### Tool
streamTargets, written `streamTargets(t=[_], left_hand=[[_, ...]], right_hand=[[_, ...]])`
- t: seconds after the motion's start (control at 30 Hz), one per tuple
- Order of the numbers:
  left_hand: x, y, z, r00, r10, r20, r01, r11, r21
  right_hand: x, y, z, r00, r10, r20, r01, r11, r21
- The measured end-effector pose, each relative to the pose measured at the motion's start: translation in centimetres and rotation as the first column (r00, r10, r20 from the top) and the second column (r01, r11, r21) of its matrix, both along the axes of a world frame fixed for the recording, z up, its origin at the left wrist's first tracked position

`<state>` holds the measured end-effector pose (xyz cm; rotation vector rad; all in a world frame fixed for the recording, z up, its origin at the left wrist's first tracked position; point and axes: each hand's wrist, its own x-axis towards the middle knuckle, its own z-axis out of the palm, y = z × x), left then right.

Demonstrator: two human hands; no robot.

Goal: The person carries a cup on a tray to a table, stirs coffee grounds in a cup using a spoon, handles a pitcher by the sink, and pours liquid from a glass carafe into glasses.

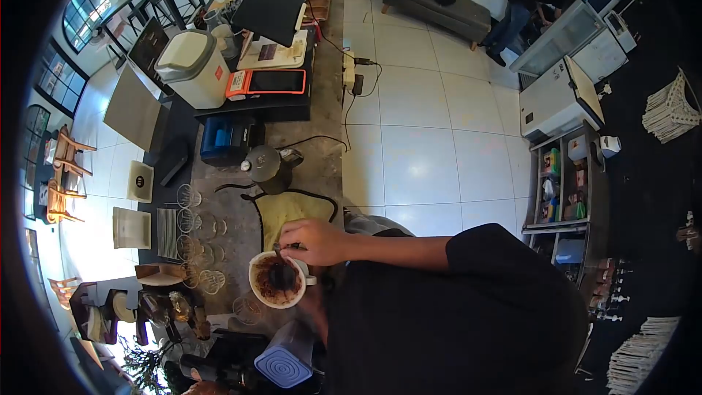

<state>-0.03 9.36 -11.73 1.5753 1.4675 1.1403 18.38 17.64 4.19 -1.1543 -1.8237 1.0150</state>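
Observation:
A white cup with dark brown powder or paste smeared inside sits over the counter's front part. One hand, its arm reaching in from the right, has its fingers closed on a dark utensil whose lower end is inside the cup. Beside the cup's handle, my other hand is low and mostly in shadow; its fingers are hidden. A yellow cloth with a dark edge lies just beyond the cup, and a dark metal kettle stands behind it.
Clear glasses line the counter's left side. A lidded container stands near the bottom. Farther back are a blue device, an orange-framed device and a white bin. Another person bends by a fridge at upper right.

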Motion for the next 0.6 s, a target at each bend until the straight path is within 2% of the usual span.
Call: streamTargets(t=[0.1, 0.17, 0.2, 0.27, 0.33, 0.37, 0.4, 0.43, 0.5, 0.57, 0.6], left_hand=[[0.1, 0.5, 2.0, 1.0, 0.01, 0.028, -0.01, 1.0, 0.001], [0.1, 0.9, 2.8, 0.998, 0.006, 0.07, -0.004, 1.0, -0.026], [-0.3, 1.1, 2.8, 1.0, -0.002, 0.03, 0.003, 0.999, -0.039], [-0.7, 1.4, 2.5, 1.0, -0.008, -0.006, 0.007, 0.999, -0.048], [-0.5, 1.8, 1.8, 0.978, 0.129, 0.165, -0.107, 0.985, -0.139], [-0.4, 2.0, 1.6, 0.977, 0.129, 0.168, -0.107, 0.985, -0.134], [-0.3, 2.1, 1.3, 0.989, 0.144, 0.016, -0.144, 0.989, -0.011], [-0.3, 2.1, 1.0, 0.975, 0.175, -0.134, -0.161, 0.98, 0.113], [-0.6, 2.5, 0.3, 0.979, 0.152, -0.136, -0.136, 0.983, 0.12], [-0.6, 2.6, -0.6, 0.981, 0.129, -0.142, -0.112, 0.986, 0.12], [-0.6, 2.7, -1.1, 0.982, 0.172, -0.079, -0.168, 0.984, 0.061]], right_hand=[[-0.4, 0.4, 0.1, 0.994, -0.083, -0.065, 0.082, 0.997, -0.011], [-0.7, 1.0, 0.3, 0.99, -0.071, -0.124, 0.065, 0.996, -0.054], [-0.9, 1.3, 0.3, 0.981, -0.068, -0.184, 0.05, 0.994, -0.101], [-1.9, 1.6, -0.1, 0.973, -0.094, -0.211, 0.077, 0.993, -0.086], [-1.8, 1.9, 0.1, 0.965, -0.122, -0.232, 0.109, 0.992, -0.067], [-1.7, 2.0, 0.3, 0.986, -0.085, -0.143, 0.095, 0.993, 0.067], [-1.6, 2.0, 0.6, 0.997, -0.059, -0.048, 0.067, 0.978, 0.196], [-1.6, 2.0, 0.8, 0.997, -0.058, -0.046, 0.066, 0.978, 0.197], [-1.3, 2.0, 1.2, 0.999, -0.04, -0.001, 0.036, 0.896, 0.442], [-1.4, 1.8, 1.1, 0.999, -0.031, 0.022, 0.018, 0.893, 0.449], [-1.5, 1.7, 1.0, 0.999, -0.025, 0.039, 0.004, 0.889, 0.458]])
